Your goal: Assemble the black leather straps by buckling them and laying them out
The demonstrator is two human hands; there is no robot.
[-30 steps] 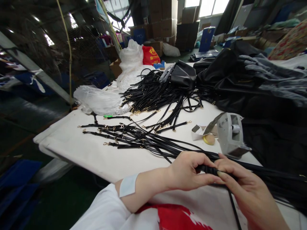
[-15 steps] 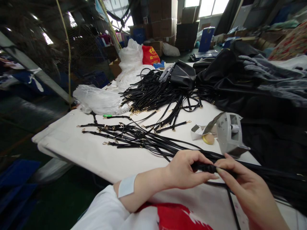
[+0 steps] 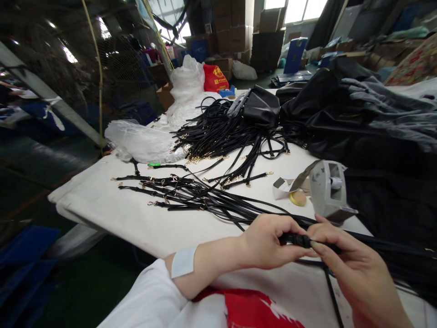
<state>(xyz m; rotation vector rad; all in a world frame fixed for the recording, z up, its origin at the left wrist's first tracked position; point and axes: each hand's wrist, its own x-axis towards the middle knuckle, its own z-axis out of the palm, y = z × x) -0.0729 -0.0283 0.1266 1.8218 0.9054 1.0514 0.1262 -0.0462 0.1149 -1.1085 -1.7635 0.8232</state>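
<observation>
Both hands meet over the table's near edge, holding one black strap point(image 3: 296, 239). My left hand point(image 3: 269, 241) is closed around it, thumb below and fingers above. The fingertips of my right hand point(image 3: 344, 253) pinch the strap just to the right. Part of the strap is hidden inside the hands, and a length hangs down below them. Behind them a bundle of long black straps point(image 3: 218, 198) with gold clasps point(image 3: 152, 203) stretches across the white table point(image 3: 102, 205).
A grey tape dispenser point(image 3: 324, 189) stands beyond my right hand, with a yellow-edged roll point(image 3: 298, 198) beside it. Farther back are a heap of black straps point(image 3: 218, 132), clear plastic bags point(image 3: 143, 139) and a red bag point(image 3: 215, 78). Black bags point(image 3: 375, 168) cover the right side.
Both hands keep their hold on the strap, with only a slight shift of the fingers. The whole view has moved a little; the straps on the table lie as before.
</observation>
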